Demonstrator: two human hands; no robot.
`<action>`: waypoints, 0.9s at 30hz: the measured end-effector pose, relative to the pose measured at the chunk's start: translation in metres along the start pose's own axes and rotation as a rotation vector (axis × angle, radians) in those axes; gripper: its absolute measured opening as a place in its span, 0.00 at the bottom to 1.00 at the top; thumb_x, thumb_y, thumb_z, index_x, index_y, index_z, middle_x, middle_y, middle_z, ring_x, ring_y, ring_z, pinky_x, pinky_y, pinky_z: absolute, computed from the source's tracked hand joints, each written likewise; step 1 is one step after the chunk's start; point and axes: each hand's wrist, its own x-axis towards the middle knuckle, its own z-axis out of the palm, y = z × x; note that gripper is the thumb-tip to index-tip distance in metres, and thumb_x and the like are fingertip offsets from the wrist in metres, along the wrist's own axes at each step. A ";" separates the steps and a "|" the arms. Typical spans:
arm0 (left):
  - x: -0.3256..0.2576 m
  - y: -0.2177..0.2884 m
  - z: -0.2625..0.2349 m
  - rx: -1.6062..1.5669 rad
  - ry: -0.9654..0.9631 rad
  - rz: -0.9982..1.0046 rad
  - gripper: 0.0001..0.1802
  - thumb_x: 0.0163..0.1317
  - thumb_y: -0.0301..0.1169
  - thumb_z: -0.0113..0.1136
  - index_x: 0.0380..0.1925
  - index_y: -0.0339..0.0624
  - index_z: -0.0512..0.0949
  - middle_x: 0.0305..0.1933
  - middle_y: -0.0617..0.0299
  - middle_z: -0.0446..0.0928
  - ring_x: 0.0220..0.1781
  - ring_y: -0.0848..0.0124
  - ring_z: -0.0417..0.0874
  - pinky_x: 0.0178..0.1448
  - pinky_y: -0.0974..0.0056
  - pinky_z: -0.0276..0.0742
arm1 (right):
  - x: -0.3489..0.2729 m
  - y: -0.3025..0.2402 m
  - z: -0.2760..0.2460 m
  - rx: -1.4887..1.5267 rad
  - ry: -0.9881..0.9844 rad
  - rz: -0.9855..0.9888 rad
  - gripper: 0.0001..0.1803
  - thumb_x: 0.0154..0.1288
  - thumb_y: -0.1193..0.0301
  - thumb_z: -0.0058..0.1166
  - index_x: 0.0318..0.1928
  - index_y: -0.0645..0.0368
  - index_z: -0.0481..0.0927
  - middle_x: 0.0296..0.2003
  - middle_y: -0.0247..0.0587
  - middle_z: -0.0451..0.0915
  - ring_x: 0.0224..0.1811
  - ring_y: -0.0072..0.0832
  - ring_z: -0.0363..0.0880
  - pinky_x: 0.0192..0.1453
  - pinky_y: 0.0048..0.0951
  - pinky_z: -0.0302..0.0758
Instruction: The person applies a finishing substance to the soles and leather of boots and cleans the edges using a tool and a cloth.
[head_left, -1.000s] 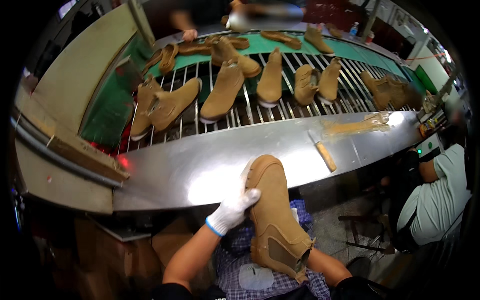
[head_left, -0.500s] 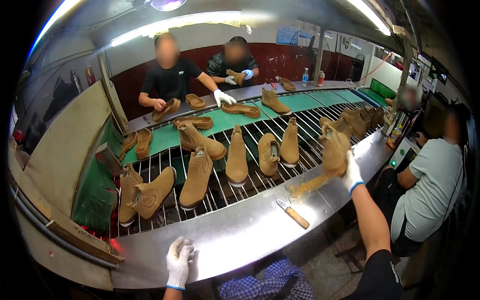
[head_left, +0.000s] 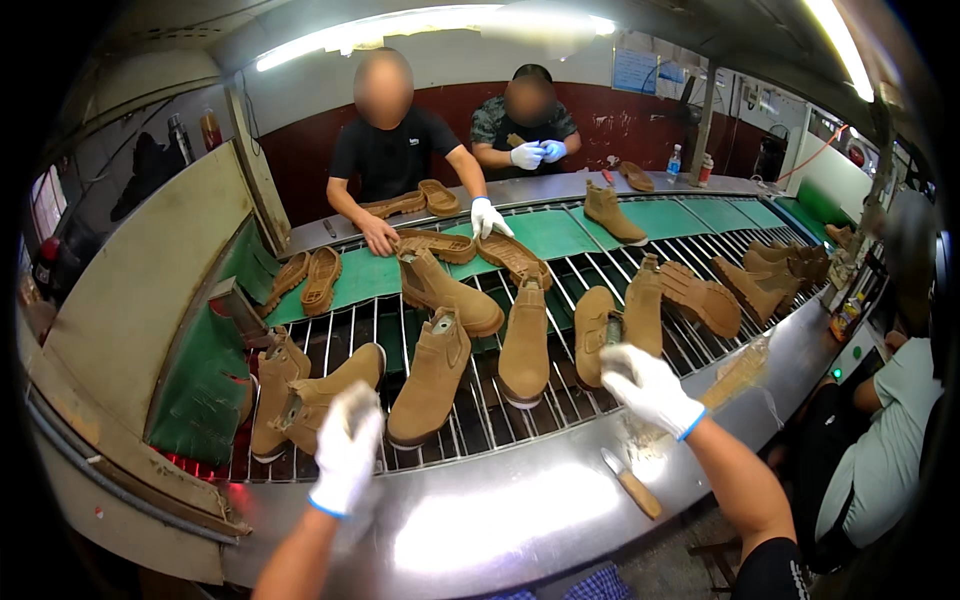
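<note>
My left hand, in a white glove, hovers before the tan boots at the left of the metal rack. Its fingers are loosely bent, apart and a little blurred; it holds nothing I can see. My gloved right hand is open beside an ankle boot, its fingertips overlapping the boot's lower part; whether they touch is unclear. Left of that stands another boot, then one more tan boot. One boot lies tipped with its ridged sole showing. A wooden-handled knife rests on the steel ledge.
Across the rack, a person in black touches loose soles on the green belt. A second person wearing gloves sits beside them. A person in a light shirt sits at right. Brown residue marks the steel ledge.
My right hand has let go of a boot, which now lies on the rack, and moved left. My left hand has risen toward the left boots. The co-worker has shifted a sole.
</note>
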 end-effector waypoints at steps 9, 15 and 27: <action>0.285 -0.009 0.080 0.800 0.093 0.518 0.27 0.70 0.37 0.69 0.65 0.38 0.79 0.63 0.43 0.82 0.65 0.45 0.84 0.70 0.50 0.80 | 0.289 0.092 0.071 -0.420 -0.007 0.309 0.43 0.68 0.45 0.64 0.76 0.52 0.69 0.69 0.63 0.76 0.68 0.57 0.80 0.72 0.50 0.78; 0.326 -0.028 0.220 0.937 -0.642 0.378 0.25 0.64 0.43 0.71 0.55 0.39 0.81 0.53 0.46 0.83 0.57 0.47 0.85 0.61 0.46 0.82 | 0.326 0.100 0.082 -0.659 -0.583 0.410 0.60 0.56 0.43 0.77 0.82 0.55 0.61 0.74 0.67 0.66 0.73 0.58 0.76 0.76 0.49 0.77; 0.324 -0.084 0.306 0.846 -0.552 0.423 0.13 0.66 0.38 0.70 0.44 0.42 0.84 0.49 0.46 0.83 0.57 0.47 0.82 0.58 0.45 0.81 | 0.290 0.100 -0.040 0.744 -0.020 0.529 0.24 0.74 0.48 0.64 0.46 0.60 0.85 0.37 0.32 0.82 0.35 0.19 0.75 0.41 0.27 0.76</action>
